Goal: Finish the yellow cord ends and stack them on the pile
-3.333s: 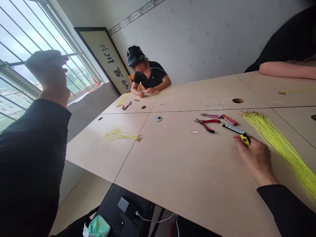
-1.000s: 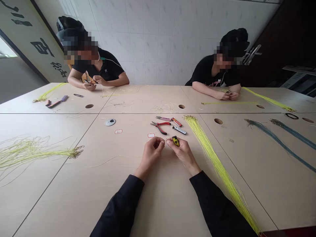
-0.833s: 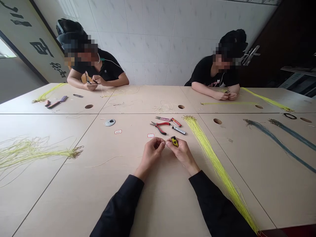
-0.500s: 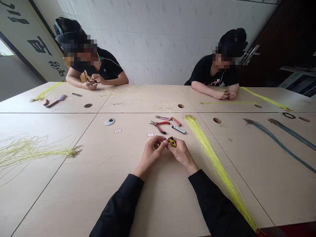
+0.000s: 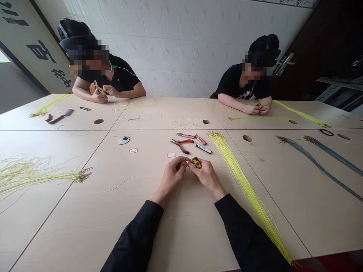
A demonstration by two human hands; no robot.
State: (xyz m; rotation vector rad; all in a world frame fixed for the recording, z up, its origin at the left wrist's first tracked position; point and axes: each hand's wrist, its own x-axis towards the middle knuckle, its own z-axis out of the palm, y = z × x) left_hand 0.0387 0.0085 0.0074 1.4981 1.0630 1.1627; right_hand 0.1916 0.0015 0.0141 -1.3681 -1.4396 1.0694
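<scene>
My two hands meet over the middle of the beige table. My right hand is closed around a small yellow and black lighter. My left hand pinches the end of a thin pale cord that trails left across the table. The pinched cord end sits right at the lighter's tip. Just beyond my hands lie red-handled pliers, pink-handled snips, a red lighter and a black lighter.
A long bundle of yellow cords runs along my right. A looser yellow bundle lies at the left. Blue-grey cords lie at the far right. Two people in black work with cords across the table. Round holes dot the tabletop.
Earlier my left hand was raised high by the window and my right hand rested on the lighter. Both hands have come together at the table's middle, and the lighter tilted slightly over the last second.
</scene>
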